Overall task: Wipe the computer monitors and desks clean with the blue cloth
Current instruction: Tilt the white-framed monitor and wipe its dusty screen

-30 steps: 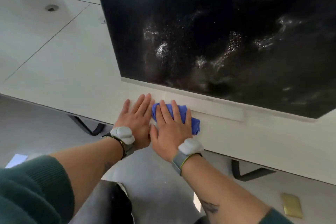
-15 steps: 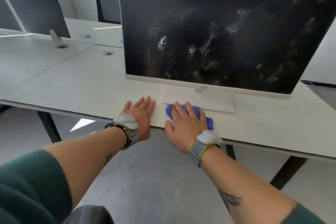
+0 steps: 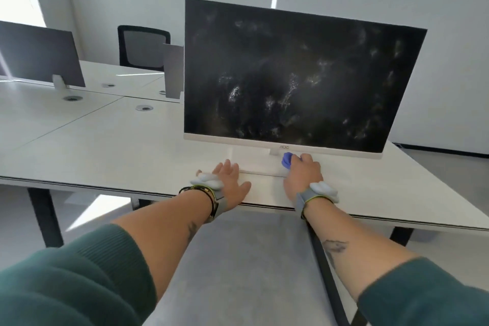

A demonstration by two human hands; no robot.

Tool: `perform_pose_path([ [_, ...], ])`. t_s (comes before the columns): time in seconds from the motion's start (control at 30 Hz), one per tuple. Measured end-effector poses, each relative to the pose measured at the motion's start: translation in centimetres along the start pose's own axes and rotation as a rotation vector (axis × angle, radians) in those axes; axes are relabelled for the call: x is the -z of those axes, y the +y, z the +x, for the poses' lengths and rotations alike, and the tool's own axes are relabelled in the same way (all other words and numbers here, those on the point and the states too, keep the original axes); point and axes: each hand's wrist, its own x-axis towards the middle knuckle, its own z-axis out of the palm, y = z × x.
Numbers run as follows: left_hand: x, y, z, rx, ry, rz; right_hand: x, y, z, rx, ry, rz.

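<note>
My left hand (image 3: 232, 180) is lying flat and open on the desk (image 3: 105, 151). My right hand (image 3: 303, 172) is curling over the bunched blue cloth (image 3: 286, 160), pressing it on the stand (image 3: 254, 163) of the smeared monitor (image 3: 291, 74).

the right hand (image 3: 301, 172) has slid the blue cloth (image 3: 286, 160) forward from the desk (image 3: 105, 153) edge onto the monitor stand base (image 3: 254, 164). the cloth is now bunched under curled fingers, no longer pressed flat, and the left hand (image 3: 230, 180) is no longer beside it.
</note>
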Motion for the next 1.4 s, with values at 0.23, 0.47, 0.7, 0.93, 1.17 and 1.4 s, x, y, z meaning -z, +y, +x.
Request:
perform_pose_path([
  [0.23,-0.7,-0.2,2.8,0.034,0.015,0.021,-2.2,-3.8,0.4,0.408,-0.105,-0.237],
  [0.47,-1.1,0.0,3.1,0.017,0.067,0.019,-0.7,1.1,2.9,0.036,-0.168,-0.201],
  [0.7,-1.1,-0.3,3.0,0.032,0.080,-0.011,-0.2,0.1,1.4,0.027,-0.181,-0.032],
  [0.93,-0.3,0.5,3.2,0.031,0.107,-0.037,-0.8,1.5,2.4,-0.233,-0.140,0.054],
  [1.17,0.6,0.9,1.5,0.036,0.102,-0.049,-0.4,1.8,1.2,-0.183,-0.134,0.073],
  [1.4,1.2,0.7,0.2,0.038,0.093,-0.077,0.0,2.3,0.3,-0.093,-0.091,0.125],
])
